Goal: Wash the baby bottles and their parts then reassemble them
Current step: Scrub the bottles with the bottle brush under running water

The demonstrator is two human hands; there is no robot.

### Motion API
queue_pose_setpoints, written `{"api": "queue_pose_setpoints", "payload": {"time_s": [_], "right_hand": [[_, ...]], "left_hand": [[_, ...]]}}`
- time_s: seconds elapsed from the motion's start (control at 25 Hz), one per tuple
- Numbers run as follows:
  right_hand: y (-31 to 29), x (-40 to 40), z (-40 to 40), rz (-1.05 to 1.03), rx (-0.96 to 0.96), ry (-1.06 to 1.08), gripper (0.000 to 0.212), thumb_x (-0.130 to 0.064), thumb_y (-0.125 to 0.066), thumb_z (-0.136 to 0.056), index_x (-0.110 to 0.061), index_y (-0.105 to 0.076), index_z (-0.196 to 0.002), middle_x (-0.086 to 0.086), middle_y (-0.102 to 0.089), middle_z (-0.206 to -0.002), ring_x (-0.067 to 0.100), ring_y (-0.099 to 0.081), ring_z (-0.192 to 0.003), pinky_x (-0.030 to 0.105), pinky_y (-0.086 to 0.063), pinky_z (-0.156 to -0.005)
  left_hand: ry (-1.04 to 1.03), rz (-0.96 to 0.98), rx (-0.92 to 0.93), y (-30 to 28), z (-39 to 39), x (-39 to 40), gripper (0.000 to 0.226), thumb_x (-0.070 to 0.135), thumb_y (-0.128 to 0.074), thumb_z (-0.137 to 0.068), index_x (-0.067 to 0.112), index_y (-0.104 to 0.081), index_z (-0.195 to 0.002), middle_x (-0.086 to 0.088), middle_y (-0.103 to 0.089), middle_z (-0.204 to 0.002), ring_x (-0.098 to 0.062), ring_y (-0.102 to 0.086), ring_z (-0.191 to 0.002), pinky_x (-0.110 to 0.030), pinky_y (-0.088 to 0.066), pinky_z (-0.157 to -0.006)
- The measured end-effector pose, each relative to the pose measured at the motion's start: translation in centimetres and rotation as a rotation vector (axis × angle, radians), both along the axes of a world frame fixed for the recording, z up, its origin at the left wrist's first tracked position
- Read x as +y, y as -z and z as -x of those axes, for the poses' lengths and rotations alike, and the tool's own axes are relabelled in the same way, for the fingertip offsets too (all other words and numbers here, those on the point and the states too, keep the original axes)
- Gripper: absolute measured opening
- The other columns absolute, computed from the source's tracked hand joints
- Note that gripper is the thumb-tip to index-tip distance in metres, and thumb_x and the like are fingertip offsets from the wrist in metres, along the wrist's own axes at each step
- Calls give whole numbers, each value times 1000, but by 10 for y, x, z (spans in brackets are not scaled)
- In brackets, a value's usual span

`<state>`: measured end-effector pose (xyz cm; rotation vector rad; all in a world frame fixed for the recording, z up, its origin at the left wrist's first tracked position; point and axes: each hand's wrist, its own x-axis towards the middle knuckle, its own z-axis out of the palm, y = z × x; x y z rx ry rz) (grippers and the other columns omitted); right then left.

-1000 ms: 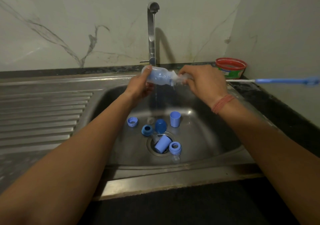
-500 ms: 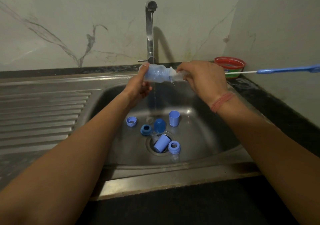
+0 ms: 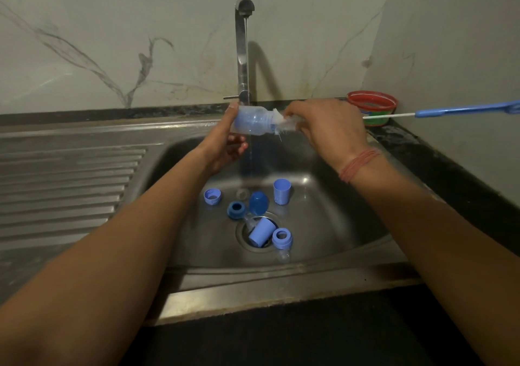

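My left hand (image 3: 225,143) grips a clear baby bottle (image 3: 253,123) lying sideways above the sink, under the running tap. My right hand (image 3: 326,126) holds a bottle brush; its white bristles (image 3: 280,121) sit at the bottle's mouth and its blue handle (image 3: 461,111) sticks out to the right. On the sink floor lie several blue parts: a ring (image 3: 212,196), a darker ring (image 3: 236,209), a dome cap (image 3: 258,202), an upright cap (image 3: 281,191), a cap on its side (image 3: 261,232) over the drain, and another ring (image 3: 282,238).
A steel sink (image 3: 337,225) with a ribbed drainboard (image 3: 70,191) on the left. The tap (image 3: 242,50) stands at the back with water running. A red-rimmed tub (image 3: 372,107) sits on the dark counter at the back right. A marble wall stands behind and to the right.
The brush has slid further into the bottle, its handle tip swinging slightly upward. Both hands and the bottle stay above the sink with little shift.
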<state>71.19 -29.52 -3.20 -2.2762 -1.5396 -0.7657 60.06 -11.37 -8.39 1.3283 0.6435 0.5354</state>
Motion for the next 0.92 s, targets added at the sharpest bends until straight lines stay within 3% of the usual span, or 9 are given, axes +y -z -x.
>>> {"api": "queue_pose_setpoints", "payload": {"time_s": [0.12, 0.28, 0.32, 0.36, 0.52, 0.64, 0.76, 0.8, 0.92], "right_hand": [[2, 4, -4, -24, 176, -12, 23, -25, -59, -89, -31, -67, -110, 3, -70, -98, 28, -63, -89, 31, -43, -67], [-4, 2, -9, -60, 1161, -129, 15, -14, -59, -91, -22, -71, -97, 1, -68, -76, 19, -53, -64, 24, -38, -54], [-5, 0, -8, -75, 1226, -154, 15, -14, -60, -91, -21, -71, -97, 2, -68, -74, 21, -52, -63, 25, -38, -53], [-4, 0, -9, -88, 1112, -161, 15, -16, -62, -91, -21, -71, -101, 3, -70, -80, 24, -56, -69, 28, -43, -58], [-2, 1, -3, 30, 58, 4, 24, -32, -59, -91, -31, -63, -115, 4, -70, -100, 31, -64, -93, 36, -49, -73], [4, 5, -6, -9, 203, -73, 23, -28, -59, -90, -29, -67, -111, 4, -71, -100, 27, -64, -90, 34, -50, -75], [0, 5, -11, -47, 1041, -146, 19, -16, -64, -89, -20, -72, -105, 14, -72, -103, 21, -60, -78, 29, -43, -68], [0, 3, -12, -56, 1098, -143, 18, -16, -64, -88, -19, -72, -104, 17, -71, -102, 22, -60, -77, 31, -43, -67], [3, 3, -14, -22, 462, -58, 21, -27, -64, -88, -27, -69, -108, 6, -71, -102, 26, -64, -91, 34, -48, -75]], "left_hand": [[15, 94, -149, 1, 0, 3, 48, 48, -55, -96, 13, -52, -130, -11, -66, -106, -16, -62, -88, -23, -55, -77], [47, 236, -414, -5, 2, 7, 41, 28, -55, -94, 6, -55, -129, -13, -65, -117, -22, -66, -104, -30, -55, -93], [49, 240, -439, -5, 2, 7, 44, 29, -56, -94, 6, -54, -132, -13, -65, -119, -22, -67, -104, -30, -55, -91], [43, 213, -419, -6, 2, 7, 45, 32, -57, -95, 8, -54, -133, -12, -66, -118, -19, -69, -101, -27, -56, -86], [-21, 96, -172, -2, -1, -1, 58, 54, -56, -94, 12, -52, -134, -9, -67, -105, -11, -67, -78, -20, -55, -69], [-7, 193, -250, 0, 0, 2, 55, 44, -56, -96, 10, -47, -139, -15, -63, -117, -18, -68, -93, -24, -57, -74], [39, 251, -433, -4, 1, 6, 45, 27, -48, -98, 6, -46, -138, -19, -57, -129, -27, -67, -105, -31, -58, -82], [44, 262, -468, -4, 0, 7, 43, 25, -47, -97, 5, -47, -136, -20, -56, -130, -28, -66, -107, -33, -57, -85], [37, 212, -402, 0, -2, 8, 46, 35, -50, -99, 9, -50, -136, -16, -59, -129, -26, -65, -110, -32, -57, -86]]}}
